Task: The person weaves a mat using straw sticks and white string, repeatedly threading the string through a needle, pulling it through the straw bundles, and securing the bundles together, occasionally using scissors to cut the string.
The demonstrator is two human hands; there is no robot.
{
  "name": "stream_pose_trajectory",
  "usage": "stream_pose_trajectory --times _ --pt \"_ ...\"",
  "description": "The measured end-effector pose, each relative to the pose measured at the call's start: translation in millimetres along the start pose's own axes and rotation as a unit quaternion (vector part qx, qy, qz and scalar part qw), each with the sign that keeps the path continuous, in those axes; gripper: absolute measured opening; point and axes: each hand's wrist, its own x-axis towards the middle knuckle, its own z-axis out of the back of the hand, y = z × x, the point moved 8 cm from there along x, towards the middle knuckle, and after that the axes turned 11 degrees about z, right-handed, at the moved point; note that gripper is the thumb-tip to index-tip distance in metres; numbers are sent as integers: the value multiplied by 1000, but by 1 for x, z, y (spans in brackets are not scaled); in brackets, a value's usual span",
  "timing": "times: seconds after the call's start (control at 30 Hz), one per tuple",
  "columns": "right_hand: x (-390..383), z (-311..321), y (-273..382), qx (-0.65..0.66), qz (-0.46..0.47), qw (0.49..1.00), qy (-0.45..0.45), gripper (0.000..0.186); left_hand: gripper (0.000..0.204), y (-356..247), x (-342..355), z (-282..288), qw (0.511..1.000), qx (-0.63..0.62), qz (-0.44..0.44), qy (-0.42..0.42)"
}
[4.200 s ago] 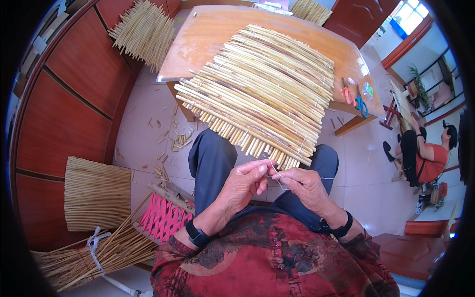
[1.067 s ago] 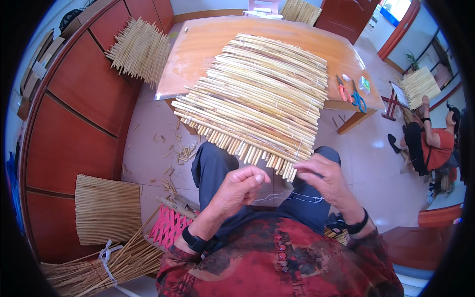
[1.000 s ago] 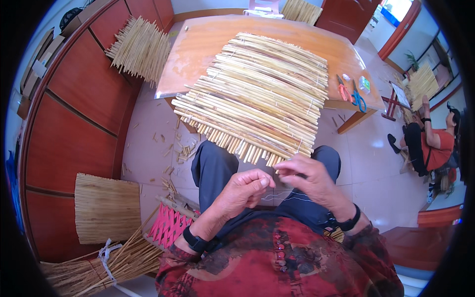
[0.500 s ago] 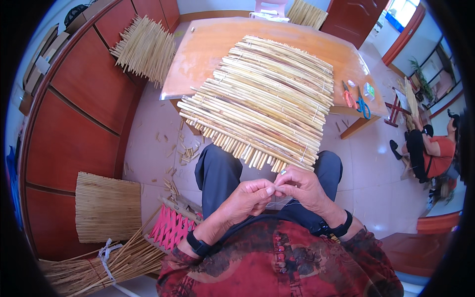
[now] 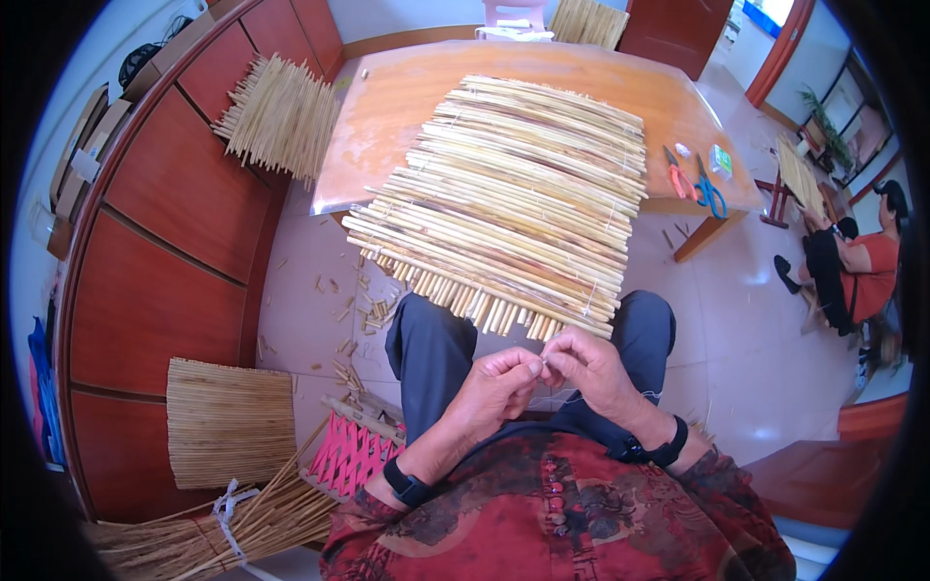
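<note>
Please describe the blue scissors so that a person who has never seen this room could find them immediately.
Start at the large wooden table that carries the big mat of reeds. Go to the table's right end, past the mat's edge, where a few small tools lie together. The blue scissors lie there beside the orange-handled cutters; their blue handles set them apart from that orange tool and the small green box.

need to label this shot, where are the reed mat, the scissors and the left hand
reed mat [image 5: 513, 203], head view, middle of the mat
scissors [image 5: 710, 194], head view, blue handles
left hand [image 5: 499, 381], head view, back of the hand
</note>
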Motion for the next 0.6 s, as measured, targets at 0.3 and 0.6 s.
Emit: stream_pose_trajectory --times 0.3,0.6 --pt "7 -6 29 -100 93 988 69 23 16 -9 -3 -3 1000 -4 -17 23" --pt "12 -13 33 -115 77 986 92 13 15 -9 -9 2 999 2 -18 47"
